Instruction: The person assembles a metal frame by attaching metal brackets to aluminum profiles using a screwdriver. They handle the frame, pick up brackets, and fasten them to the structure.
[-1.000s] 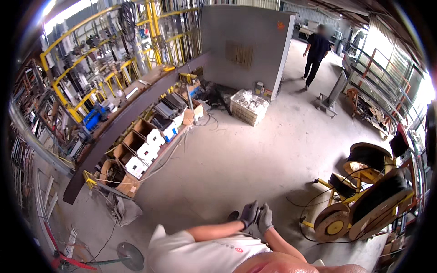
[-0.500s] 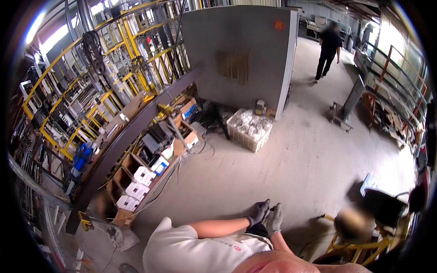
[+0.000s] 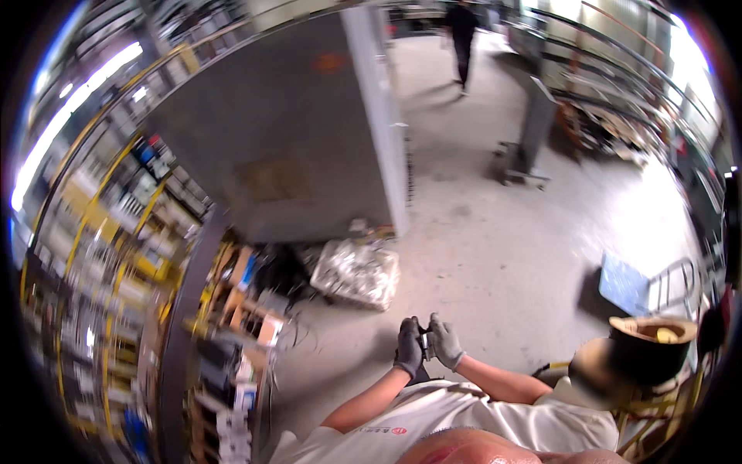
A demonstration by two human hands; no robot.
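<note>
In front of my chest my left hand [image 3: 408, 345], in a dark grey glove, and my right hand [image 3: 445, 342], in a lighter grey glove, are held close together. A small dark piece with a shiny part [image 3: 426, 345] sits between them; its kind is too small and blurred to tell. The fingers of both hands seem closed around its sides, partly hidden from above. Beyond my hands, on the floor, stands a pale basket [image 3: 318, 288] filled with crumpled clear plastic.
A large grey panel [image 3: 255, 147] rises behind the basket. At left, cartons [image 3: 259, 325] line a dark beam [image 3: 182, 309]. A wheeled stand [image 3: 533, 131] and a walking person [image 3: 461, 42] are farther off. At right are a black round container [image 3: 649, 357] and a blue-grey flat cart [image 3: 624, 284].
The view has turned to the right, so the panel and basket sit farther left. My hands have drawn upright in front of me. The walking person is farther away.
</note>
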